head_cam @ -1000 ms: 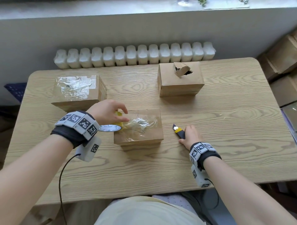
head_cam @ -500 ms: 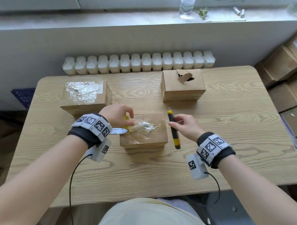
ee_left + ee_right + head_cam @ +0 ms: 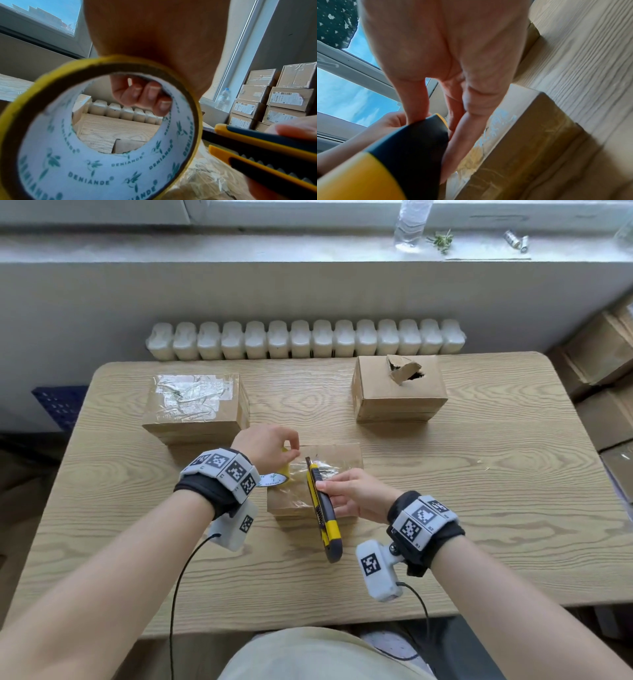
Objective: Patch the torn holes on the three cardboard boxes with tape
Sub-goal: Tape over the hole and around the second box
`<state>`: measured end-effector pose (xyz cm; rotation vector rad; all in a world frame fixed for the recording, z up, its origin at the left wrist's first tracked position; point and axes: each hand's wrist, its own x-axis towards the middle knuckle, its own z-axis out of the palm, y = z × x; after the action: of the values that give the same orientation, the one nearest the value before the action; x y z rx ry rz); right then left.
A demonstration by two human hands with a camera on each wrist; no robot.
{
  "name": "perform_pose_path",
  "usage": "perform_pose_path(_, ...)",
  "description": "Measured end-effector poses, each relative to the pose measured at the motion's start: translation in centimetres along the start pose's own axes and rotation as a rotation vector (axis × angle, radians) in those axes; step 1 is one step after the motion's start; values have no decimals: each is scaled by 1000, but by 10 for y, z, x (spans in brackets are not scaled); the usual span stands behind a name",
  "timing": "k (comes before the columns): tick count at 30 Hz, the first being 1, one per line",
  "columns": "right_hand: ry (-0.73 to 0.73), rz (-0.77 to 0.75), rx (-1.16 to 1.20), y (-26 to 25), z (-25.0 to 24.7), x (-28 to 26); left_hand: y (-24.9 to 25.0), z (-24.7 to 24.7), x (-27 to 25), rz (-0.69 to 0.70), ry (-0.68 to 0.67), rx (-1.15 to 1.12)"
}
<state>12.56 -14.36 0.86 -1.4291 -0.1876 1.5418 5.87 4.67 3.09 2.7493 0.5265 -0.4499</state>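
Cardboard of the middle box (image 3: 291, 501), at the worktop's (image 3: 479, 525) six o'clock, looks light and dentable under thin, clingy film, so the left hand (image 3: 265, 445) grips the tape roll (image 3: 277, 479) by its stiff rim while the right hand (image 3: 356, 498) grips the utility knife (image 3: 323, 515) mid-handle.

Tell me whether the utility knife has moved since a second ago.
Yes. The utility knife has left the table right of the middle box; the right hand now holds it over that box's taped top.

Head view looks down on the table (image 3: 479, 508); both wrist views, close along fingers, share its near box (image 3: 335, 455).
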Motion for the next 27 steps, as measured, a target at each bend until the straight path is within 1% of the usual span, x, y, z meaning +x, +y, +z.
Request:
perform_pose_path(8,48,18,57,-5,9,4,-1,2,-2,15,45,-23)
perform_pose_path(10,41,32,66,-3,9,2,-2,2,-2,14,53,-26)
perform_pose_path(12,12,62,36,1,9,-1,-3,2,-2,10,59,-30)
perform_pose_path(16,-37,113,-114,18,11,-9,-3,1,-3,10,59,-49)
perform_pose_path(19,-60,48,-181,26,8,-15,-1,0,-4,20,49,-56)
perform_pose_path(22,-58,-53,-97,21,1,-18,-1,-1,-5,23,56,-56)
perform_pose_path(24,-13,-103,-55,14,-2,-15,0,0,-5,23,60,-55)
perform_pose_path(27,53,-109,-54,4,0,-6,0,0,-6,24,72,-53)
